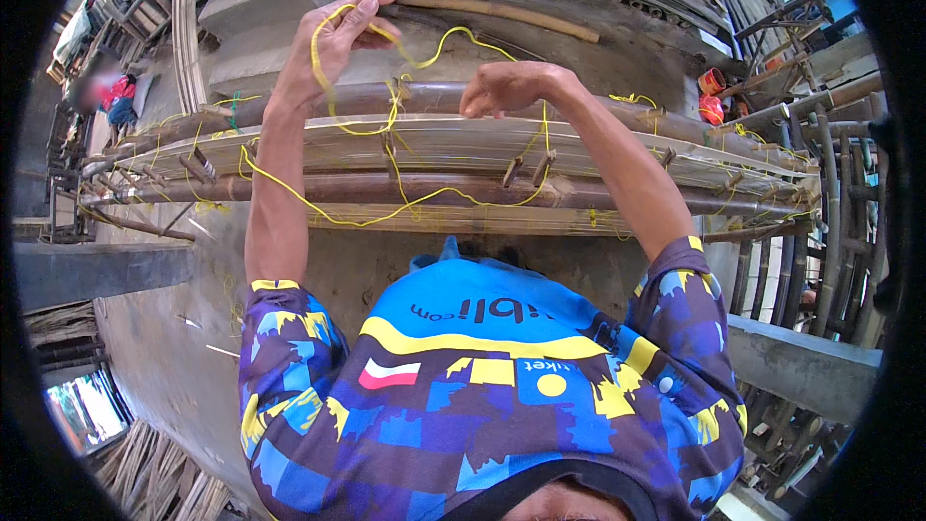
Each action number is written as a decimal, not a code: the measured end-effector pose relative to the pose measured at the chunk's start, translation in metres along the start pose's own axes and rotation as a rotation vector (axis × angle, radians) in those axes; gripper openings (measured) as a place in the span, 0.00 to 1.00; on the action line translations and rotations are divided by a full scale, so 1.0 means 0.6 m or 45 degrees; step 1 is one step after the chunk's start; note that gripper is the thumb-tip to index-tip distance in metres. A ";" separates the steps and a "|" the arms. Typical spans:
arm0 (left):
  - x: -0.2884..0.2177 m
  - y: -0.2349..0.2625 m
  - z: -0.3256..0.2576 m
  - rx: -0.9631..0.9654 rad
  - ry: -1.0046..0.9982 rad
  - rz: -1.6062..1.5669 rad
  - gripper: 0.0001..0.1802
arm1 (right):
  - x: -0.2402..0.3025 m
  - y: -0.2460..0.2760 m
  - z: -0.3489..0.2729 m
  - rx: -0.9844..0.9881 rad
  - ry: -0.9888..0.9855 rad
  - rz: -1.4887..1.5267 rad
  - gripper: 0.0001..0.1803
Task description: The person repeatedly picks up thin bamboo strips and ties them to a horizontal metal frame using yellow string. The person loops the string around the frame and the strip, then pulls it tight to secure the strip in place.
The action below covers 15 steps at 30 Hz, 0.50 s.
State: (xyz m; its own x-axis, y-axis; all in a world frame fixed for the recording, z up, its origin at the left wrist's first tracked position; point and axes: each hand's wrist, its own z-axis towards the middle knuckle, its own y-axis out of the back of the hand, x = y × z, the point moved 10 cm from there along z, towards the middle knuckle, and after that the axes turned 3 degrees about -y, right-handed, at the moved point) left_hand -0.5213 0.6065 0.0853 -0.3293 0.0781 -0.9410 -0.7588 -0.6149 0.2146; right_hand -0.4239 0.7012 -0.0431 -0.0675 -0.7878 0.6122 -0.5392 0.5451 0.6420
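My left hand (338, 39), raised above the far pole, is closed with a yellow cord (315, 48) looped over it. One length of cord trails from that hand toward my right hand (511, 87). My right hand hangs over the far bamboo pole (434, 96), its fingers bent downward; whether they grip anything is hidden. Between the far pole and the near pole (434, 190) stretches a long band of pale threads (453, 135). Small wooden pegs (512, 171) stand along it. More yellow cord (362, 223) sags in a curve across the near pole.
Concrete steps (265, 0) rise beyond the frame at the left. A loose bamboo length (502, 17) lies on the floor behind it. Red containers (711, 82) stand at the far right, near stacked poles (849, 222). Another person (118, 96) is at the far left.
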 end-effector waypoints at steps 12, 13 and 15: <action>-0.011 0.149 -0.014 -0.171 -0.003 -0.179 0.28 | -0.002 0.050 -0.003 -0.344 0.036 0.229 0.09; 0.009 0.153 -0.016 -0.207 0.064 0.011 0.27 | 0.014 0.058 0.002 -0.439 0.073 0.012 0.08; 0.035 0.137 -0.019 -0.086 0.157 0.204 0.25 | 0.036 0.073 0.012 -0.586 0.125 -0.220 0.08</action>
State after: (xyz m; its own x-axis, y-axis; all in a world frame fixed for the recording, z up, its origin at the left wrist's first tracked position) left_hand -0.5845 0.5487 0.0804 -0.3682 -0.1187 -0.9222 -0.6615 -0.6635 0.3495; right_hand -0.4550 0.7060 -0.0049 0.0813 -0.8593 0.5050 -0.1074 0.4962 0.8616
